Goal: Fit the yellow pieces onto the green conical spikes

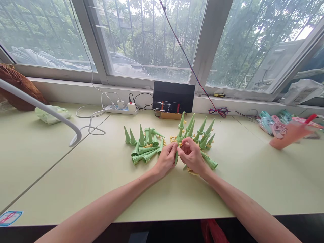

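Note:
My left hand (165, 158) is closed around a green watering spike (176, 159), whose point is turned down toward me. At the spike's upper end, the fingers of my right hand (192, 156) pinch a small yellow valve (180, 145). Both hands almost meet, and the fingers partly hide where valve and spike touch. Left of my hands lies a pile of green spikes (141, 148), some upright and some on their sides. Behind my right hand stands a group of spikes (201, 130) with yellow valves attached. One more spike (210, 161) lies beside my right wrist.
A dark tablet (174, 92) leans by the window behind the spikes. A power strip (121, 109) with white cables sits at the back left. On the right are an orange-pink drink cup (287, 133) and bagged pastel items (265, 123). A white curved bar (50, 113) crosses the left side.

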### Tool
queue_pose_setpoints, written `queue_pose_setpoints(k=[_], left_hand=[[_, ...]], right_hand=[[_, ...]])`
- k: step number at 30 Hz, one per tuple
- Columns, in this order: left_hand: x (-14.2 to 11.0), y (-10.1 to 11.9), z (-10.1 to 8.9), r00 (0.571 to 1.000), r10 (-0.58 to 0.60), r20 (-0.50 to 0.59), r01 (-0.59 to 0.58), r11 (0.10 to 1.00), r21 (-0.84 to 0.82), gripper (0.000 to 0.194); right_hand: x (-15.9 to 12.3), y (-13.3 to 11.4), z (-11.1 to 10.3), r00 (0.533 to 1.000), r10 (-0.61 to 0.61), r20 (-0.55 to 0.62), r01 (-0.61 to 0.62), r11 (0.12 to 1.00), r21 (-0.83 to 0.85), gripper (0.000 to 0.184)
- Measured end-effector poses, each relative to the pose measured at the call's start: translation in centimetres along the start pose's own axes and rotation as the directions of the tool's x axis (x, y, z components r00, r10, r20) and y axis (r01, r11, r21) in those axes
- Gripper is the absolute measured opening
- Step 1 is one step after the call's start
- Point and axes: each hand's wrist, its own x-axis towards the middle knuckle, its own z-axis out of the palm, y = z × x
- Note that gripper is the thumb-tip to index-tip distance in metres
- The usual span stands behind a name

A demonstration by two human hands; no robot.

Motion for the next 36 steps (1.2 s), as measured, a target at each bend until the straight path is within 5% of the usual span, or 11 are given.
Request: queue_pose_setpoints(k=[20,30,36], left_hand=[[0.8,-0.7,-0.2,0.997,0.051,-0.063,-0.05,0.999,0.013,0.047],[0.4,-0.6,-0.7,0.933,0.27,-0.238,-0.154,0.897,0.414,0.03],[0.2,-0.5,-0.9,0.939,0.308,-0.152,-0.174,0.808,0.562,0.015]], right_hand=[[0.0,0.8,0.1,0.998,-0.052,-0.035,0.052,0.999,-0.016,0.019],[0.5,0.4,-0.1,0.972,-0.057,-0.226,0.032,0.993,-0.114,0.017],[0.5,0.7,-0.2,0.948,-0.087,-0.307,0.046,0.989,-0.138,0.02]])
